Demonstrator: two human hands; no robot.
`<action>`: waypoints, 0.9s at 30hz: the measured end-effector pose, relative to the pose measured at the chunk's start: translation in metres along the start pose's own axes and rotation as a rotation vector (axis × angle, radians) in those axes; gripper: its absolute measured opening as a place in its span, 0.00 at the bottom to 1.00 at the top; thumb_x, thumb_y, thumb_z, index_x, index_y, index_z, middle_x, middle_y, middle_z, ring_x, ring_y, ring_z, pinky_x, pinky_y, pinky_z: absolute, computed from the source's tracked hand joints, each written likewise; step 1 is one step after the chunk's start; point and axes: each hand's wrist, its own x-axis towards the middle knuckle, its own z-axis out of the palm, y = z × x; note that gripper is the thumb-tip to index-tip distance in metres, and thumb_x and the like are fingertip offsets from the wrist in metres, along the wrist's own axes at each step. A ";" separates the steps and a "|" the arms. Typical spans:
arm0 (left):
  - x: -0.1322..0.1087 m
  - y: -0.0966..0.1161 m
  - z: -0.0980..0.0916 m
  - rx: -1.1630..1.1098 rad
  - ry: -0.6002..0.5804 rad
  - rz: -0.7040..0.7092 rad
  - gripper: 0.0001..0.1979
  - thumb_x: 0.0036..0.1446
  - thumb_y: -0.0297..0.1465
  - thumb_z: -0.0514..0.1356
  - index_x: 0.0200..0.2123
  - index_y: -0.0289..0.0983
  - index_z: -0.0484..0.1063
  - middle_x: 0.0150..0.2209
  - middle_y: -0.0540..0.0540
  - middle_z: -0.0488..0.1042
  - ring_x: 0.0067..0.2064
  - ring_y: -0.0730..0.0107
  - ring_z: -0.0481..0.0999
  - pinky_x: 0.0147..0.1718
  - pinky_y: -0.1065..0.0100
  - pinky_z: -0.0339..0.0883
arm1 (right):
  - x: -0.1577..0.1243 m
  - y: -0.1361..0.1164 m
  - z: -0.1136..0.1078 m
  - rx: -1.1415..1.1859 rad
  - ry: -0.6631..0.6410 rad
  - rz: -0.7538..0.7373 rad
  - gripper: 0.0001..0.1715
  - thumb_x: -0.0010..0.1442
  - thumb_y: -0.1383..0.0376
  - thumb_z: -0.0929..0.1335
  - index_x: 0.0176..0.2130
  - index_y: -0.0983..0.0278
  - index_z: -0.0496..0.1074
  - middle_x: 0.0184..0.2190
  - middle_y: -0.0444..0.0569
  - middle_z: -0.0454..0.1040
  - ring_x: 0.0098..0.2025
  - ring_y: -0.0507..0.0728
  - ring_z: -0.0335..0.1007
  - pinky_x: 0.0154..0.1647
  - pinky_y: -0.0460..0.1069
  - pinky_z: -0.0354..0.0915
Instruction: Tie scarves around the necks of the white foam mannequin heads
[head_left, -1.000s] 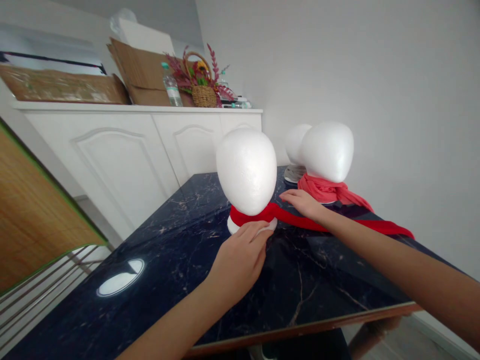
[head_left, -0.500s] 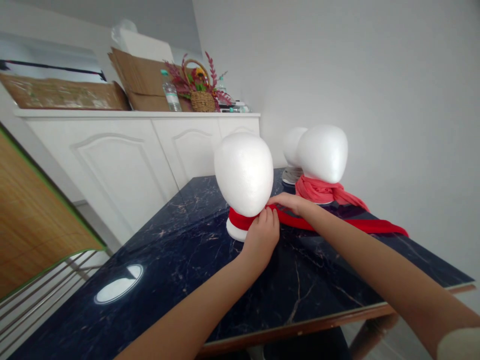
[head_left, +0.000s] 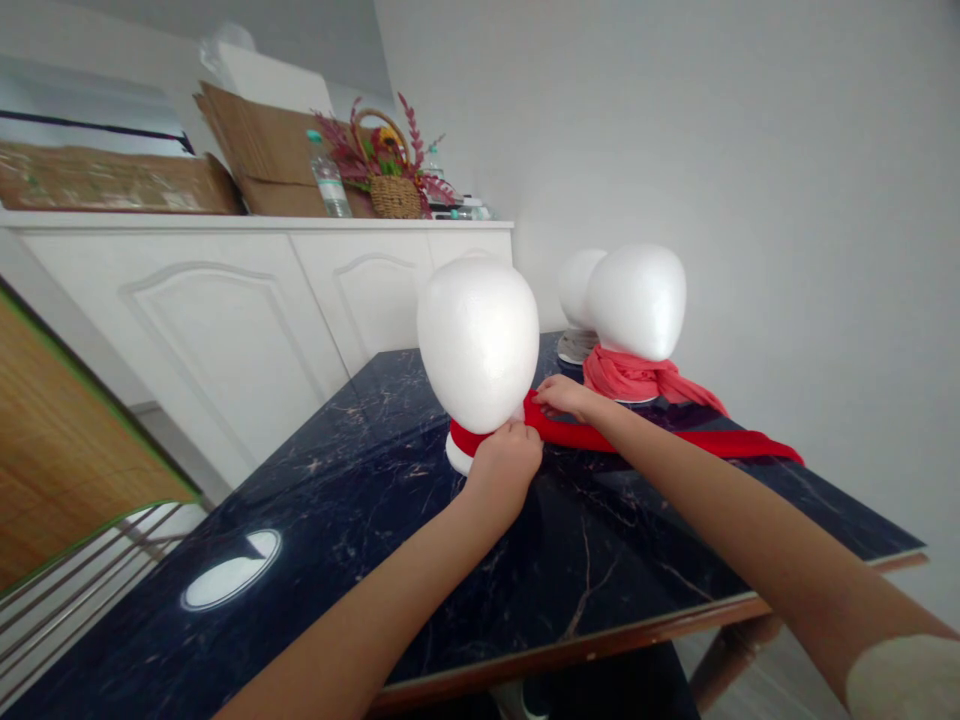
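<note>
The red scarf passes around the neck of the near foam head; its long end runs right across the bench.

Handling: the scarf is likely light, soft and limp, so hold it close to the neck, where slack is short. The foam head is probably light and easily tipped or dented; steady it low.

Grip state: the left hand has curled fingers, apparently pinching the scarf at the right of the neck; exact contact is hidden. The right hand pinches the scarf's upper edge just beyond.

Difference: half a second earlier, the fingertips of both hands nearly meet; now the right hand stands farther right, drawing the edge outward.
</note>
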 end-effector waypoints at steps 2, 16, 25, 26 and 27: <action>-0.002 -0.004 -0.002 -0.004 -0.002 0.005 0.11 0.60 0.16 0.51 0.36 0.29 0.73 0.36 0.37 0.76 0.40 0.56 0.78 0.37 0.62 0.73 | 0.001 -0.001 0.003 -0.006 0.012 -0.017 0.11 0.67 0.61 0.67 0.41 0.69 0.71 0.34 0.45 0.73 0.30 0.49 0.70 0.31 0.45 0.70; -0.004 -0.002 0.018 0.093 0.109 0.058 0.15 0.66 0.21 0.45 0.38 0.28 0.72 0.35 0.36 0.73 0.41 0.54 0.74 0.39 0.61 0.69 | 0.013 0.007 0.005 -0.304 0.133 -0.169 0.13 0.67 0.60 0.68 0.46 0.68 0.71 0.40 0.49 0.74 0.38 0.53 0.73 0.39 0.51 0.73; -0.034 -0.010 0.003 0.103 0.031 0.108 0.09 0.62 0.20 0.52 0.40 0.31 0.71 0.36 0.40 0.72 0.41 0.57 0.73 0.39 0.61 0.71 | 0.035 0.013 0.000 -0.619 0.294 -0.338 0.19 0.68 0.59 0.66 0.54 0.66 0.69 0.50 0.53 0.72 0.49 0.59 0.72 0.51 0.58 0.70; -0.039 -0.012 0.001 0.094 0.009 0.108 0.08 0.62 0.21 0.53 0.40 0.31 0.71 0.37 0.41 0.72 0.41 0.57 0.73 0.38 0.61 0.71 | 0.037 0.013 0.000 -0.651 0.297 -0.348 0.19 0.68 0.59 0.66 0.55 0.66 0.68 0.50 0.53 0.72 0.49 0.59 0.72 0.51 0.58 0.70; -0.045 -0.015 -0.001 0.086 -0.005 0.105 0.07 0.62 0.21 0.54 0.40 0.32 0.71 0.37 0.42 0.72 0.41 0.57 0.73 0.38 0.61 0.71 | 0.039 0.013 0.001 -0.683 0.298 -0.360 0.19 0.68 0.59 0.66 0.55 0.66 0.68 0.50 0.53 0.72 0.49 0.59 0.72 0.51 0.58 0.70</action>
